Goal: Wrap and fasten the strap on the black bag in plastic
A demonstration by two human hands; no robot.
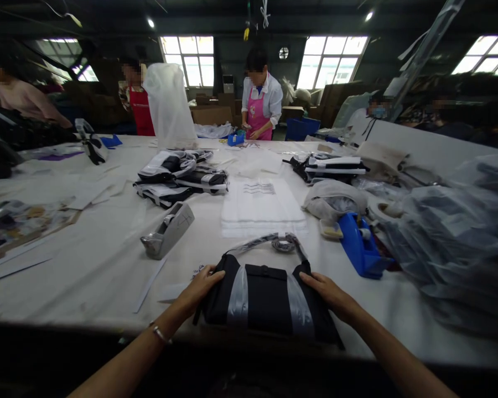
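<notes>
A folded black garment [265, 301] with two grey shiny straps lies at the near edge of the white table [108, 260]. My left hand [201, 284] rests on its left side, fingers curled over the edge. My right hand [330, 293] lies on its right side, fingers gripping the fabric. A grey patterned strap [274, 241] loops out from the top of the garment. Beyond it lies a stack of clear flat bags [261, 207].
A grey tape dispenser [168, 229] stands to the left, a blue one [359, 243] to the right. Packed garments [178, 177] pile mid-table; more [327, 166] lie further right. Crumpled plastic bags [460, 243] fill the right side. Several people work at the far end.
</notes>
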